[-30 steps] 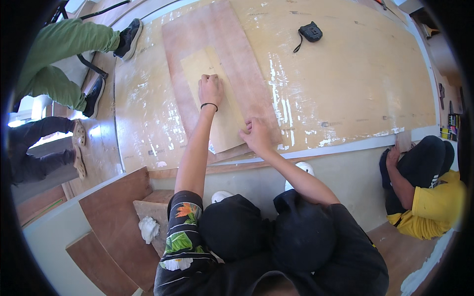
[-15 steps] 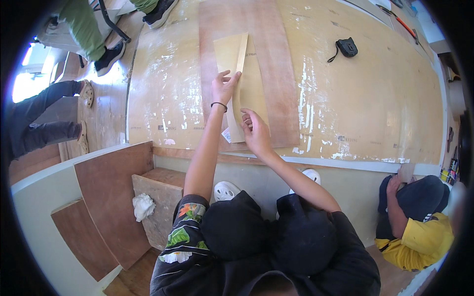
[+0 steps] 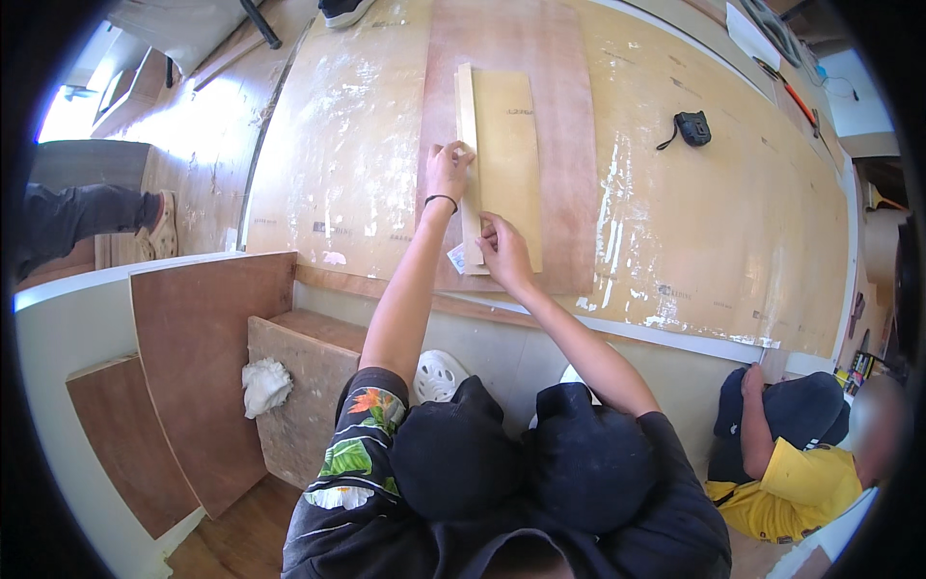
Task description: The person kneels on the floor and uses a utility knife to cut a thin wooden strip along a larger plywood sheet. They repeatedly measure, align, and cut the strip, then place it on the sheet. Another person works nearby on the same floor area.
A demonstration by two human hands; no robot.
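A tan paper sheet lies lengthwise on a reddish-brown wooden board. Along its left side runs a narrow folded strip. My left hand is closed on that strip about midway up, thumb and forefinger pinched at the fold. Lower down, my right hand has its fingers curled and pinched at the strip's right edge, the palm over the sheet. A small printed paper piece shows beside the strip's lower left edge.
A black tape measure rests right of the board on the worn tan work surface. Left of me stand wooden panels and a wooden box with a white cloth. A person in yellow sits at right.
The sheet's left flap, spread wider before, is now a narrow straight fold. My hands stay near the same places on it. The view has shifted, and the green trousers have left it.
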